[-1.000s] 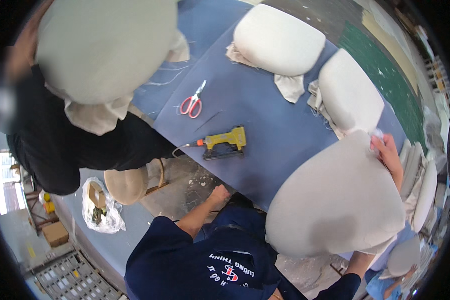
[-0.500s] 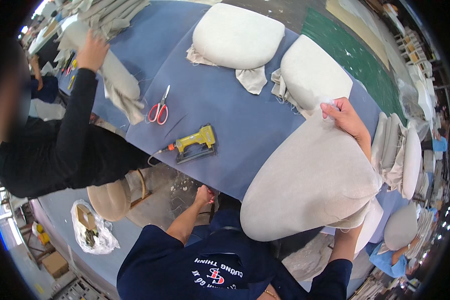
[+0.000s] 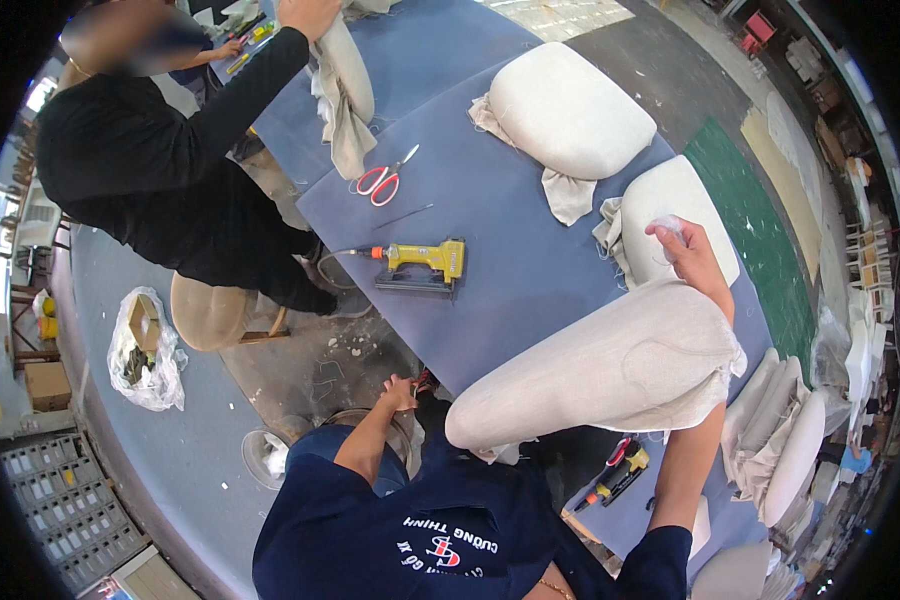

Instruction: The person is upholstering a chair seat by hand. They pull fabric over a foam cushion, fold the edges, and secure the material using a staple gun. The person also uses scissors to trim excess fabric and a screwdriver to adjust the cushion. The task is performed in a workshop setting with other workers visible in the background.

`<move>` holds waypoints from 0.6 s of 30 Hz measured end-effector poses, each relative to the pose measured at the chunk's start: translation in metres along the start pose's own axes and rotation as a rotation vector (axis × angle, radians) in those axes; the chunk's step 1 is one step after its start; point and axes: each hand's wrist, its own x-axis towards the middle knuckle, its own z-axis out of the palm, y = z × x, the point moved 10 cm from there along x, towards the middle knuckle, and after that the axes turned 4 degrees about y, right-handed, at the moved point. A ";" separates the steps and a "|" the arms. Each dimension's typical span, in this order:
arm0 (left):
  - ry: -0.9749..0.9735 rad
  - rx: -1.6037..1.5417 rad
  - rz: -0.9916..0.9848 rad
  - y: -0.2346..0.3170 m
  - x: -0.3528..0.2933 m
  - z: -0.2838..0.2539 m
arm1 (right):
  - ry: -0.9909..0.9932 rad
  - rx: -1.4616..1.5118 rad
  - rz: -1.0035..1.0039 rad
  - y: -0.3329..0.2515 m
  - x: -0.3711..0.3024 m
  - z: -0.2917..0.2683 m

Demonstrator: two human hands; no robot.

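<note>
Head view: I look through the left of two head-worn fisheye cameras, facing steeply down. The wearer's shirt [image 3: 355, 525] sits closest, at the near edge; left hand [image 3: 400, 393] and right hand [image 3: 694, 258] are close in. Table [image 3: 530, 300] spans the middle. Coverage reaches a co-worker [image 3: 135, 150] far left, green sheet [image 3: 748, 205] far right; straight edges bow.

My right hand [image 3: 698, 262] pinches a small white wad [image 3: 666, 226], forearm partly behind a pale cushion [image 3: 595, 368]; my left hand [image 3: 400, 393] is near the blue table [image 3: 540, 270], where a yellow staple gun [image 3: 432, 258] lies.
</note>
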 end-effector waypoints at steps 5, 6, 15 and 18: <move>-0.329 -0.425 -0.331 -0.007 0.015 -0.039 | -0.013 0.035 -0.062 -0.021 -0.017 0.002; -0.396 -0.458 -0.342 -0.011 0.021 -0.049 | -0.037 0.026 -0.048 -0.011 -0.016 -0.004; 0.248 -0.565 0.733 0.316 -0.034 -0.358 | 0.237 0.194 0.021 0.003 -0.019 -0.027; -0.112 -0.881 1.029 0.412 -0.064 -0.377 | 0.211 0.018 -0.068 -0.002 -0.019 -0.032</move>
